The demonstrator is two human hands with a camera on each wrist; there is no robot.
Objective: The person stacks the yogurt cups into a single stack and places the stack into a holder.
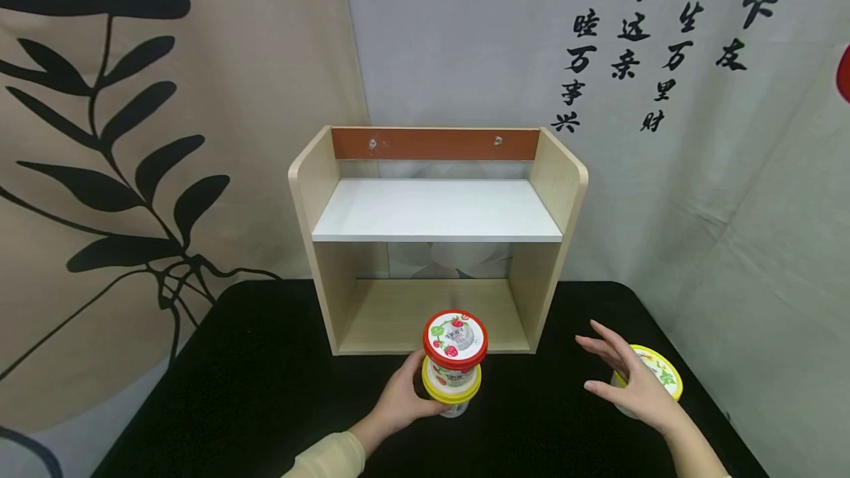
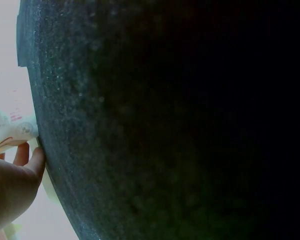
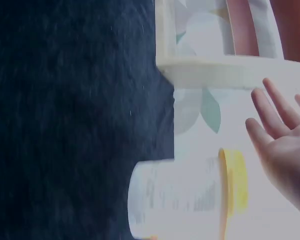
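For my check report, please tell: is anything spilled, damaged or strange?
I see no spill or damage; the red-lidded cup and yellow-lidded cups have lids on. Only the brown strip high on the shelf looks odd: darker than the pale side panels, with two marks or fittings.

- The head camera looks from above the near side of the black table (image 1: 265,367), forward and down, far enough to include both far corners and the shelf (image 1: 436,210).
- The left wrist camera, turned sideways, is very near the table; it shares the left hand (image 1: 405,393) with the head view.
- The right wrist camera, also sideways, faces the yellow-lidded jar (image 3: 180,200) closely; shared with head: right hand (image 1: 631,386), shelf.
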